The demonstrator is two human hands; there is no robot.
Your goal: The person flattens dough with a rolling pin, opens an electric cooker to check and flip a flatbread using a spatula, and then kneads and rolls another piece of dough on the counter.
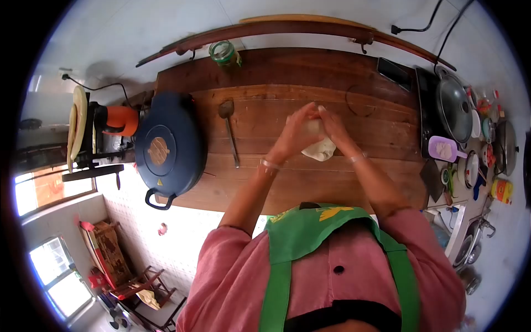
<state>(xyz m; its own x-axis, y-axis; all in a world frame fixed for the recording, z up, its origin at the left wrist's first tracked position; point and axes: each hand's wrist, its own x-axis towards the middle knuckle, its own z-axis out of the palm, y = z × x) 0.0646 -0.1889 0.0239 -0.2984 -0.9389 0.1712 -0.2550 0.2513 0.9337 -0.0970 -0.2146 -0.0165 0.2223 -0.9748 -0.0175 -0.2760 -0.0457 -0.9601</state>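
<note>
A piece of pale dough (319,150) is near the middle of the wooden table, partly covered by my hands. My left hand (297,134) presses in from the left and my right hand (335,131) from the right, with their fingertips meeting at the top. Some of the pale dough shows between the two palms, and its lower part sticks out toward me. Both hands are closed around it, though the inner fingers are partly hidden. Left of them on the table lies a long-handled metal spoon (230,133).
A dark blue electric griddle (182,133) stands on the wooden table (260,193) at the left. A glass jar (222,52) is at the back edge, a phone (394,73) at back right. On the right are a lidded pan (454,108) and a purple container (442,148).
</note>
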